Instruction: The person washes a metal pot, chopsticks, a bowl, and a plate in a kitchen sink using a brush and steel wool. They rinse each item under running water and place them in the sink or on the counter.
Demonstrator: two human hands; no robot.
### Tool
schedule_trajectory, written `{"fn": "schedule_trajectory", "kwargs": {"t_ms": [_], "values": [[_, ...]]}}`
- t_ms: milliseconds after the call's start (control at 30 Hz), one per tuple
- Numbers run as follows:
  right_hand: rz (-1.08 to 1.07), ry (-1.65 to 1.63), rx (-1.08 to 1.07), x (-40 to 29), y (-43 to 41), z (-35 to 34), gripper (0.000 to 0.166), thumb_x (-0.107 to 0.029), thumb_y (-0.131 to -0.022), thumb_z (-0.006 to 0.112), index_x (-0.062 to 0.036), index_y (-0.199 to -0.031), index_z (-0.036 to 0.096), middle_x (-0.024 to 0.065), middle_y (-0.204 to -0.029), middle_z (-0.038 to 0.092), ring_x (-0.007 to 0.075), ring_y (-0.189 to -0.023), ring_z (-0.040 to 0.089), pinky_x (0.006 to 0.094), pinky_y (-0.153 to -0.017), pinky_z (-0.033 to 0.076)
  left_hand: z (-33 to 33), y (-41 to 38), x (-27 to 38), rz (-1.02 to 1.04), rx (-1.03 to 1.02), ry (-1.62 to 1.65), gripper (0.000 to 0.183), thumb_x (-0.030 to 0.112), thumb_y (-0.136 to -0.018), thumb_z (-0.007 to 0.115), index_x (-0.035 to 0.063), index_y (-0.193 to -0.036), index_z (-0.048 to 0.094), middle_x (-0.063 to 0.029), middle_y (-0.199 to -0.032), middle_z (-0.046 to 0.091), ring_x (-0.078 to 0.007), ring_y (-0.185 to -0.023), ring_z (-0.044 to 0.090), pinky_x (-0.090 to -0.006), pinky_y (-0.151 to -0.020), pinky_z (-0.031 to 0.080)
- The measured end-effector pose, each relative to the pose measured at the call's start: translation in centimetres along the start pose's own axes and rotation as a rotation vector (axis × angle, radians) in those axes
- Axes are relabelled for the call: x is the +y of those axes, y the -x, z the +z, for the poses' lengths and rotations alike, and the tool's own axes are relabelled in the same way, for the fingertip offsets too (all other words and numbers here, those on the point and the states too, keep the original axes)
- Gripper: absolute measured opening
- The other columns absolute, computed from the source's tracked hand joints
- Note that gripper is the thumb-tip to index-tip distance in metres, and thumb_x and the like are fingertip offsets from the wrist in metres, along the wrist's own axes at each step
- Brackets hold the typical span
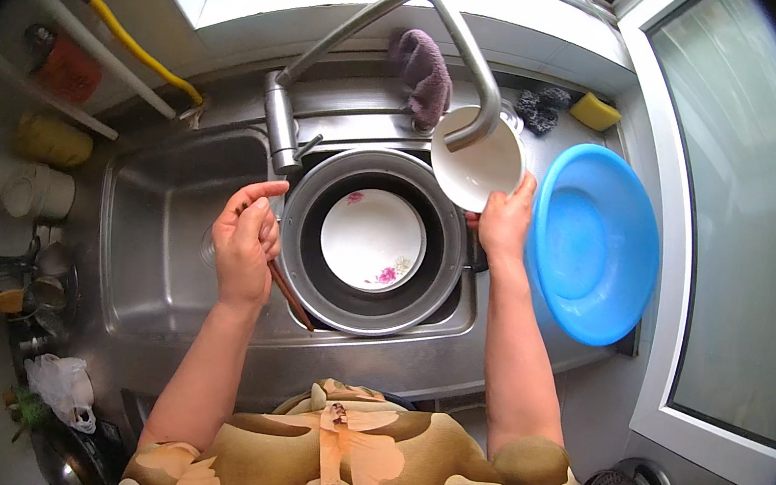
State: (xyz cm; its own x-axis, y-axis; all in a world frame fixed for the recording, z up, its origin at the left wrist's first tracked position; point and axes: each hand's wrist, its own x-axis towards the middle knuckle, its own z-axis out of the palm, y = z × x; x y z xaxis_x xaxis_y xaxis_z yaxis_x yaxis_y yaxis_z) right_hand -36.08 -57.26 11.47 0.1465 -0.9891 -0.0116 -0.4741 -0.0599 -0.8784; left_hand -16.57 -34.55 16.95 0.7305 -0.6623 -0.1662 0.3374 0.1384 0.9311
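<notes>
My right hand (pixel 507 223) grips the rim of a white bowl (pixel 470 176), tilted under the spout of the metal faucet (pixel 284 120). In my left hand (pixel 245 241) are brown chopsticks (pixel 291 296), their lower ends slanting down past the rim of a large round pot (pixel 294 274). That pot sits in the right basin of the steel sink, between my hands. Inside it lies a white plate (pixel 366 239) with pink flowers. I cannot tell whether water is running from the spout.
A blue plastic basin (pixel 581 247) leans on the right counter. Behind it are a yellow sponge (pixel 594 112) and a dark scouring pad (pixel 542 109). A purple cloth (pixel 422 76) hangs behind the pot. The sink's left basin (pixel 166 234) lies beside my left hand. An open window panel (pixel 672 230) stands at right.
</notes>
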Motion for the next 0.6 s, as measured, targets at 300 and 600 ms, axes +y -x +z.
{"fn": "schedule_trajectory", "kwargs": {"t_ms": [300,600], "values": [[0.596,-0.311,-0.612,1.0,6.7,3.4,0.045,-0.004,-0.086,0.037,-0.0010,-0.131,0.034,0.0204,-0.090,0.062,0.0252,-0.061,0.066,0.0307,-0.043,0.056,1.2,-0.8,0.9,0.172,0.013,-0.007,0.035,0.030,-0.102,0.037,0.0026,-0.113,0.055,0.0042,-0.060,0.037,-0.0032,-0.050,0.032,-0.0172,-0.045,0.027],[1.073,-0.424,-0.623,11.2,8.2,11.3,0.039,-0.003,-0.086,0.034,0.0031,-0.125,0.040,0.0229,-0.100,0.059,0.0297,-0.072,0.065,0.0423,-0.059,0.058,1.4,-0.5,0.1,0.083,-0.085,-0.030,0.045,0.038,-0.100,0.039,0.0012,-0.087,0.061,0.0070,-0.056,0.034,-0.0009,-0.047,0.027,-0.0187,-0.043,0.021]]}}
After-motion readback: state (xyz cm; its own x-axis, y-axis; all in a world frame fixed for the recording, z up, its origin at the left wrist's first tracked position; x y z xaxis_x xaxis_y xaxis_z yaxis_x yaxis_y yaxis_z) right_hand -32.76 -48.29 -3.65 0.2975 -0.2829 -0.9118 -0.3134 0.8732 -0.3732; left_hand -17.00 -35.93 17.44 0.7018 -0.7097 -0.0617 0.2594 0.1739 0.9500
